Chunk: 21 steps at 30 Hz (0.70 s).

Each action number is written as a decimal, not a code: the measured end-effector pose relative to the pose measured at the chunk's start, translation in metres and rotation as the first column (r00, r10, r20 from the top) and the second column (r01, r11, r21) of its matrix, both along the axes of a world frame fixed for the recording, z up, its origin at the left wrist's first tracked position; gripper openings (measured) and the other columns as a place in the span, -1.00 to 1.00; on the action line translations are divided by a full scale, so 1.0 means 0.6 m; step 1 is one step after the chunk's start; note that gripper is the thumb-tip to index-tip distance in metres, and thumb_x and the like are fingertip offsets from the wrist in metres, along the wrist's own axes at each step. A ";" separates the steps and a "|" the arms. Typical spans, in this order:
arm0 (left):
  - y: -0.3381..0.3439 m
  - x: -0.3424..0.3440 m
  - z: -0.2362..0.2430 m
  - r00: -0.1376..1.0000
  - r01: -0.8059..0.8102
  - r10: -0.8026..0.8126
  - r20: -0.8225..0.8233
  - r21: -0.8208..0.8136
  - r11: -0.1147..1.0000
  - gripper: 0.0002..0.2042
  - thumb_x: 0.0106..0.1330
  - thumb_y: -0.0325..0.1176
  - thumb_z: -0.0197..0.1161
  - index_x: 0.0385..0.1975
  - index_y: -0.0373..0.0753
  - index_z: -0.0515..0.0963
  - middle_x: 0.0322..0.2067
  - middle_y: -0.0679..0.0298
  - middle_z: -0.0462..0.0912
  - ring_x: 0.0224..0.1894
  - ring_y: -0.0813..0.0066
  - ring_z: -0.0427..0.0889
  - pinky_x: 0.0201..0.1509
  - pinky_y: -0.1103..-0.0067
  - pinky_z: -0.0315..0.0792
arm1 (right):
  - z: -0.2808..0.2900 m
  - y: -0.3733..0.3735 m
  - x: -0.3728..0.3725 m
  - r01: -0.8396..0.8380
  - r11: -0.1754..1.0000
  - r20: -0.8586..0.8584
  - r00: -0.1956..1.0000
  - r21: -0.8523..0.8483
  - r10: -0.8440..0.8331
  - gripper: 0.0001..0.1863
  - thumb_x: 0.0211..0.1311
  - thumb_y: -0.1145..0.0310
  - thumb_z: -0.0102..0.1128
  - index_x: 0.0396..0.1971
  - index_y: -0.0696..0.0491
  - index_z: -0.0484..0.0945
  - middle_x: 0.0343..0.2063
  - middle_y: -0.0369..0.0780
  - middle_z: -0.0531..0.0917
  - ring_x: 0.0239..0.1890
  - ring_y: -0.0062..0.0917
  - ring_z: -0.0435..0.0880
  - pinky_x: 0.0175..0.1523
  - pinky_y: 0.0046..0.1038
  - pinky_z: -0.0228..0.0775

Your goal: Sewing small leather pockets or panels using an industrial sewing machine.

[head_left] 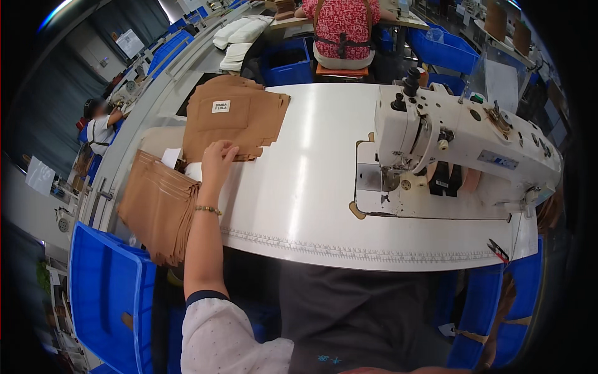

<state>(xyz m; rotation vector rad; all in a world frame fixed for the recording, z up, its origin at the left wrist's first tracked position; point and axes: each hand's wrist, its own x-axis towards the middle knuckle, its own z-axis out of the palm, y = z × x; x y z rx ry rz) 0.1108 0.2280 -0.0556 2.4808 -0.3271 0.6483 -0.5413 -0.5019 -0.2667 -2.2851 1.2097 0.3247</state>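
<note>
My left hand (222, 153) reaches forward, fingers bent and pinched at the lower edge of a pile of brown fabric pieces (240, 115), which have a pocket panel and a small white label on top. Beside my wrist, a second stack of brown pieces (152, 206) with a white tag lies on the table's left end. A white industrial sewing machine (473, 137) stands on the right of the white worktable (299, 187). My right hand is not clearly seen; only a little skin shows at the bottom edge.
Small scissors (498, 250) lie at the front right edge. Blue bins (106, 293) flank me below both table ends. A co-worker in a red patterned top (339, 28) sits beyond the table near white bundles (233, 37); another person (99, 131) works at the left.
</note>
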 end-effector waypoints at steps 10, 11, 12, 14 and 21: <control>0.022 0.078 -0.015 0.904 -0.088 -0.041 -0.425 -0.280 0.956 -0.76 0.34 -0.26 0.37 -0.39 -0.35 0.65 -0.17 0.20 0.74 -0.13 0.39 0.63 -0.12 0.49 0.45 | 0.201 -0.184 -0.268 0.143 0.811 -0.014 0.983 -0.567 -0.183 -0.49 0.24 -0.02 0.29 -0.32 0.25 0.68 -0.40 0.05 0.70 -0.34 -0.08 0.71 -0.20 -0.12 0.44; 0.023 0.069 -0.015 0.954 0.049 -0.149 -0.261 -0.352 0.935 -0.78 0.37 -0.30 0.32 -0.40 -0.36 0.63 -0.19 0.21 0.75 -0.13 0.39 0.63 -0.11 0.49 0.45 | 0.203 -0.191 -0.263 0.168 0.803 0.074 0.985 -0.572 -0.154 -0.58 0.33 0.10 0.22 -0.19 0.23 0.64 -0.27 0.01 0.69 -0.21 -0.16 0.68 -0.07 -0.21 0.43; -0.001 0.044 0.019 0.967 0.201 -0.241 -0.077 -0.344 0.917 -0.79 0.41 -0.34 0.27 -0.42 -0.36 0.61 -0.21 0.22 0.75 -0.14 0.39 0.63 -0.10 0.49 0.45 | 0.205 -0.144 -0.147 0.205 0.825 0.176 0.976 -0.526 -0.131 -0.66 0.41 0.23 0.16 -0.07 0.22 0.60 -0.14 -0.03 0.68 -0.09 -0.23 0.66 0.07 -0.29 0.42; -0.069 -0.064 0.068 0.958 0.249 -0.270 -0.093 -0.189 0.950 -0.79 0.45 -0.40 0.17 -0.43 -0.38 0.57 -0.17 0.16 0.75 -0.13 0.29 0.64 -0.06 0.46 0.46 | 0.335 0.032 0.055 0.178 0.802 0.336 0.941 -0.571 0.030 -0.78 0.47 0.42 0.10 -0.04 0.23 0.55 -0.06 -0.06 0.65 0.02 -0.23 0.61 0.19 -0.31 0.39; -0.191 -0.338 0.072 0.751 0.473 -0.525 -0.401 -0.228 0.851 -0.82 0.42 -0.30 0.21 -0.29 -0.31 0.53 0.07 0.03 0.66 0.04 0.02 0.57 0.18 0.25 0.35 | 0.401 0.405 0.437 -0.445 0.574 0.468 0.333 -0.687 0.819 -0.76 0.10 0.56 0.32 -0.19 0.09 0.61 -0.18 -0.15 0.66 -0.10 -0.22 0.64 0.26 -0.01 0.34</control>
